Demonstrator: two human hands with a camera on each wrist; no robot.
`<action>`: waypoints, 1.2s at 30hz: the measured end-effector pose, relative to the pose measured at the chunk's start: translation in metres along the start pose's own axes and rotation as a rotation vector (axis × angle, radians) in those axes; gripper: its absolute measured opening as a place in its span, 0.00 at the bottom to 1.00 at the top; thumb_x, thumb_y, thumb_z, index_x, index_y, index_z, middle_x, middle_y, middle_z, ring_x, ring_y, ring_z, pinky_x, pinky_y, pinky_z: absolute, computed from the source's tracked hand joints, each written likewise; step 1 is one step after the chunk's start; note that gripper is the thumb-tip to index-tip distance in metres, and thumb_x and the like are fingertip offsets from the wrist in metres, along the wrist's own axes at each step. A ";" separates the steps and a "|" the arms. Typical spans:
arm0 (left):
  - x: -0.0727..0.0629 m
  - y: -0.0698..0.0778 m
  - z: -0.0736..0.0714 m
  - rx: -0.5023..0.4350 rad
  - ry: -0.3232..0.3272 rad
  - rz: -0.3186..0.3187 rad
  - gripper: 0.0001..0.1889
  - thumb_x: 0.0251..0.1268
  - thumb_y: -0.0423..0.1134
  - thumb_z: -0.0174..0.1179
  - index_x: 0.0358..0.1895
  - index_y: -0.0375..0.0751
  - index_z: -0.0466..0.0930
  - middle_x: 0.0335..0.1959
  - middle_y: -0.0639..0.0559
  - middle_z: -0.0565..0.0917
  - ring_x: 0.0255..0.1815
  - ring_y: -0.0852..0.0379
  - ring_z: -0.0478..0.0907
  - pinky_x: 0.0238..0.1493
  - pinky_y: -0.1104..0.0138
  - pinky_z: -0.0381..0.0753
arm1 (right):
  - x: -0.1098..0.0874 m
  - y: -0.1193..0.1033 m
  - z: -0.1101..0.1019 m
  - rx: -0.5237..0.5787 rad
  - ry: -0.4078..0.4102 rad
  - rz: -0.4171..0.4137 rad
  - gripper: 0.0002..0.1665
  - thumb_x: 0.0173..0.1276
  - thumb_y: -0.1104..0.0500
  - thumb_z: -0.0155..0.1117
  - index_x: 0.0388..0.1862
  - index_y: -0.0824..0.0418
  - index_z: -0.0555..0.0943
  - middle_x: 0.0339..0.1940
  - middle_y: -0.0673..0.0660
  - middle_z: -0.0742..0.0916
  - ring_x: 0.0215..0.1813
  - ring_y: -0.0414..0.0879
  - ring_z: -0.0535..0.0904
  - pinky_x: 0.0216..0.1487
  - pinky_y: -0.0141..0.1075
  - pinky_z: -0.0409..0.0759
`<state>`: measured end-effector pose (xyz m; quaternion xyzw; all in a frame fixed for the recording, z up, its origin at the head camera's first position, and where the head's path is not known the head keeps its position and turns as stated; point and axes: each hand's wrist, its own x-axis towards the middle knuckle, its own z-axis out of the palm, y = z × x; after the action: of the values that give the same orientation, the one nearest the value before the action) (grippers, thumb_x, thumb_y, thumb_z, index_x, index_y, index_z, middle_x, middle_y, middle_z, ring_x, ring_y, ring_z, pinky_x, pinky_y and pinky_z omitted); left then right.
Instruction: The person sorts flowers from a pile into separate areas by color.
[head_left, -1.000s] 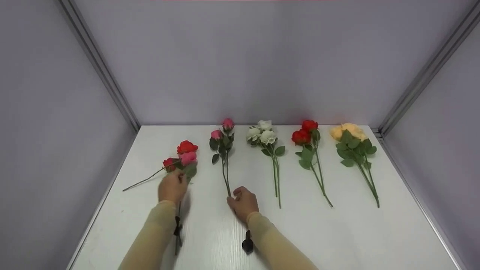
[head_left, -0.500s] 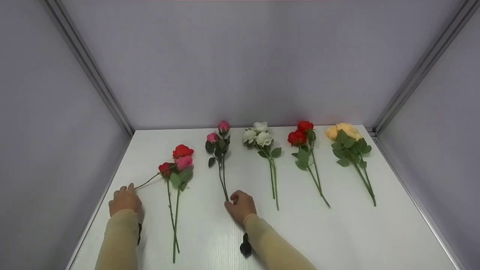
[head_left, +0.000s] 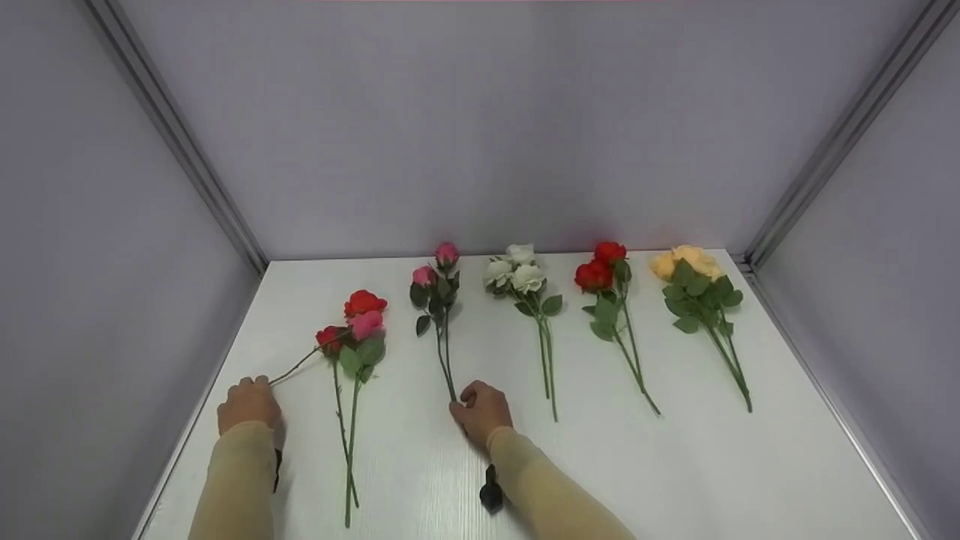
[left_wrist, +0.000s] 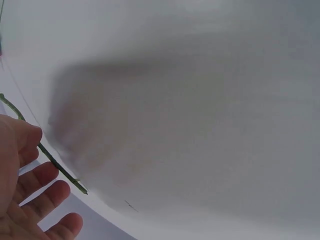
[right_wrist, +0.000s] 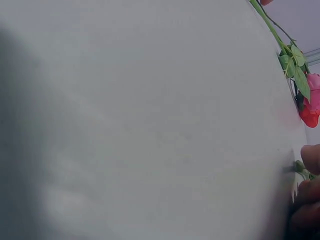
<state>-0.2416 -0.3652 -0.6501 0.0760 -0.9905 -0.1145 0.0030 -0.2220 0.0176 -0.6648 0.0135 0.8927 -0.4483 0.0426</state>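
At the table's left, my left hand [head_left: 250,405] pinches the end of a thin rose stem [left_wrist: 60,169] between thumb and fingers. That stem slants up to a cluster holding a pink rose [head_left: 367,325], an orange-red rose [head_left: 365,303] and a dark red rose [head_left: 328,340]. Two more stems [head_left: 349,442] from the cluster cross on the table and point toward me. Near the middle, my right hand [head_left: 484,414] holds the lower ends of two dark stems with thumb and curled index finger. These carry small pink rosebuds [head_left: 424,276] at the far edge.
White roses [head_left: 528,277], red roses [head_left: 595,276] and yellow roses [head_left: 694,262] lie in a row to the right, heads toward the back wall [head_left: 480,127]. Grey panels enclose the white table [head_left: 720,480] at left, right and back. A black strap end [head_left: 491,495] hangs by my right wrist.
My left hand has moved left and down from the leaves of the left cluster to the end of the slanting stem, which it now pinches. The right hand stays at the rosebud stems.
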 end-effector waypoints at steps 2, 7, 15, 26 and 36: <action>-0.001 -0.003 0.001 0.009 0.010 0.014 0.13 0.67 0.26 0.52 0.51 0.22 0.71 0.42 0.26 0.74 0.45 0.29 0.73 0.40 0.41 0.73 | 0.001 0.000 0.001 0.001 -0.004 0.000 0.10 0.62 0.53 0.69 0.35 0.57 0.79 0.28 0.48 0.79 0.32 0.41 0.75 0.35 0.37 0.74; -0.004 -0.008 0.000 0.040 0.036 0.031 0.11 0.63 0.25 0.56 0.47 0.24 0.73 0.38 0.27 0.74 0.42 0.29 0.73 0.37 0.42 0.73 | 0.002 -0.003 0.002 -0.020 -0.015 -0.011 0.09 0.62 0.53 0.69 0.34 0.56 0.79 0.27 0.47 0.80 0.32 0.41 0.75 0.35 0.37 0.75; -0.016 -0.012 -0.008 0.091 0.032 0.007 0.11 0.57 0.22 0.61 0.43 0.23 0.74 0.36 0.28 0.75 0.42 0.30 0.74 0.39 0.43 0.74 | -0.001 -0.008 0.004 -0.021 -0.035 -0.017 0.09 0.63 0.53 0.68 0.34 0.56 0.79 0.28 0.48 0.79 0.32 0.42 0.75 0.35 0.39 0.75; -0.026 -0.022 -0.011 0.002 0.141 0.174 0.06 0.58 0.23 0.61 0.38 0.30 0.81 0.28 0.36 0.80 0.30 0.38 0.80 0.32 0.48 0.78 | -0.001 -0.003 0.003 0.005 -0.048 -0.005 0.10 0.65 0.50 0.65 0.33 0.54 0.79 0.28 0.48 0.80 0.33 0.42 0.75 0.35 0.38 0.74; -0.042 0.012 -0.028 -0.285 0.239 0.208 0.06 0.64 0.30 0.60 0.42 0.33 0.83 0.35 0.39 0.84 0.37 0.40 0.81 0.39 0.48 0.78 | 0.005 0.003 -0.012 0.147 -0.087 -0.022 0.08 0.67 0.52 0.64 0.33 0.55 0.80 0.28 0.49 0.80 0.32 0.42 0.74 0.34 0.35 0.74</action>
<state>-0.2014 -0.3539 -0.6193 -0.0145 -0.9595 -0.2425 0.1428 -0.2270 0.0288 -0.6606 -0.0129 0.8548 -0.5133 0.0753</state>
